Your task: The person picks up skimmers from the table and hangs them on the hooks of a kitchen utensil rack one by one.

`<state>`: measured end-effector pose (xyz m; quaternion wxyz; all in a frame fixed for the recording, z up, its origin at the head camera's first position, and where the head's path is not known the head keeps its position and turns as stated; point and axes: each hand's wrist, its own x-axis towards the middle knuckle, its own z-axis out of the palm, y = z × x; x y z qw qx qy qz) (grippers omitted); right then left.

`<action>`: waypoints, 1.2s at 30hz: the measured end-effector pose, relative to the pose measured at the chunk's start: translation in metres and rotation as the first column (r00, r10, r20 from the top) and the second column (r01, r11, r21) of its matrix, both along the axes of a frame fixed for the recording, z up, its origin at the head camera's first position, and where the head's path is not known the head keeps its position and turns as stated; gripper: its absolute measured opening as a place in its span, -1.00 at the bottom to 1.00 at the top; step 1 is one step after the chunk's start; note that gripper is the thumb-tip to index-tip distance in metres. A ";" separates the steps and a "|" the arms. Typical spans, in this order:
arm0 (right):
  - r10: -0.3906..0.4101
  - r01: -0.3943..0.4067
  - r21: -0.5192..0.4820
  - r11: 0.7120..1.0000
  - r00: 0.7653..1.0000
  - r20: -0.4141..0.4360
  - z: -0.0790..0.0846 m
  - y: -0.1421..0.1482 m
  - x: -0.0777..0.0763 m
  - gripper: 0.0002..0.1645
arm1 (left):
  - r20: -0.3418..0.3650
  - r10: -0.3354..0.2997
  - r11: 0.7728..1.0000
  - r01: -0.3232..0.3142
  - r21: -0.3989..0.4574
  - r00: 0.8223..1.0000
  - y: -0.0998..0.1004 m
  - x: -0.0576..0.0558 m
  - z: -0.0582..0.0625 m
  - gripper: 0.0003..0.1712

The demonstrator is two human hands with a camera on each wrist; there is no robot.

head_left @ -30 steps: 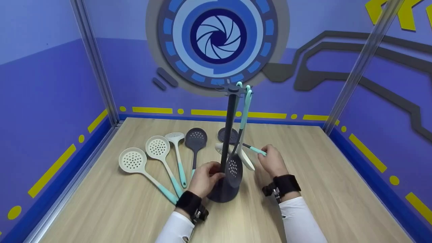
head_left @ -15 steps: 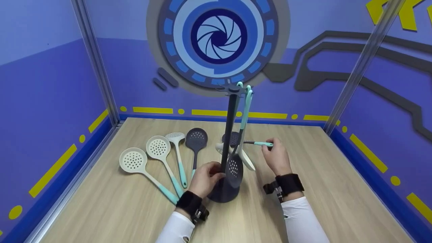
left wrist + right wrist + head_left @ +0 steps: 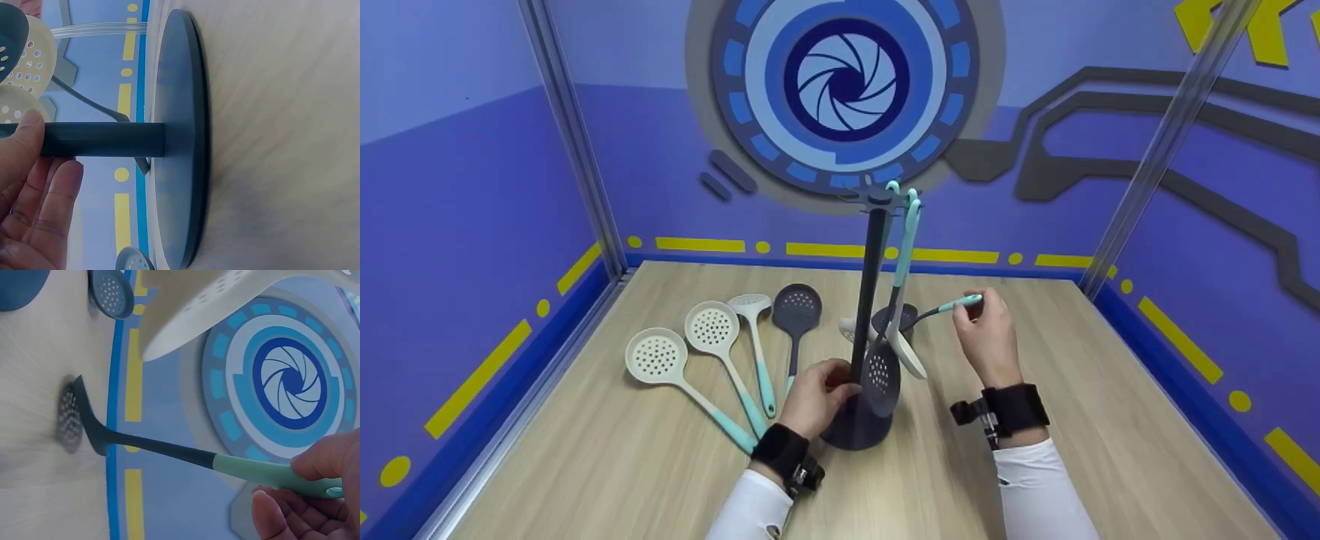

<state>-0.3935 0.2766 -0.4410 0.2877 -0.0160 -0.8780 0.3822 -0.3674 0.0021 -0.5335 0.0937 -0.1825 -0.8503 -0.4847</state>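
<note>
My left hand pinches the dark pole of a utensil stand low down, above its round base. In my right hand is the mint handle of a dark skimmer, gripped near its end between thumb and fingers. The skimmer's perforated head hangs over the table, and its dotted shadow shows below. From the stand's hooked top hang a dark slotted spoon and white perforated utensils, on the side toward my right hand.
Left of the stand lie two white skimmers with mint handles, a smaller white perforated utensil and a dark skimmer. Blue panels and metal posts enclose the wooden table at the back and sides.
My right hand has moved up and slightly right, raising the dark skimmer's handle and drawing its head rightward behind the hanging utensils. The left hand and stand have stayed put.
</note>
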 end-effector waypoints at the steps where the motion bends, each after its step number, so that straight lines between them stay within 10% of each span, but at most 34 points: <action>1: -0.002 0.002 0.003 1.000 1.000 -0.008 0.002 0.000 0.001 -0.63 | 0.001 -0.002 1.000 0.002 0.003 1.000 0.000 0.000 0.000 -0.78; 36: -0.012 0.029 0.110 0.993 0.989 -0.149 0.058 -0.008 0.055 -0.69 | 0.030 -0.019 0.999 0.018 0.034 0.999 -0.002 -0.001 0.000 -0.77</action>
